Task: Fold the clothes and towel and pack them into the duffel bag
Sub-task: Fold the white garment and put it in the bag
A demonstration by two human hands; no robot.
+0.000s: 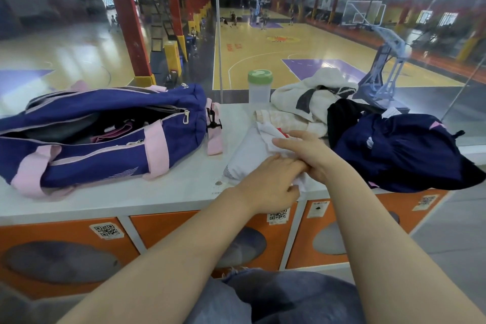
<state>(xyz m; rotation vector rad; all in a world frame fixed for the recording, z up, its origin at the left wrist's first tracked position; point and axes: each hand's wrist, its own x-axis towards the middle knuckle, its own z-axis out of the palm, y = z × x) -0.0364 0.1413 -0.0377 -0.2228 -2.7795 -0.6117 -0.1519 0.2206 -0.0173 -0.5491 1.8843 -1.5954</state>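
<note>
A navy duffel bag (110,137) with pink straps lies unzipped on the left of the white counter top (163,192), dark and pink items inside. In the middle lies a white garment (248,152) with a red mark. My left hand (268,181) holds its near edge, fingers curled into the cloth. My right hand (302,151) lies flat across it, fingers straight and pointing left, overlapping my left fingers. A cream towel (313,97) is heaped behind, with a black garment (342,116) and a navy garment (405,155) to the right.
A clear bottle with a green lid (259,87) stands at the counter's back edge against a glass pane. A folded cream patterned cloth (278,118) lies behind the white garment. Orange locker doors (65,242) sit below the counter. A basketball court lies beyond.
</note>
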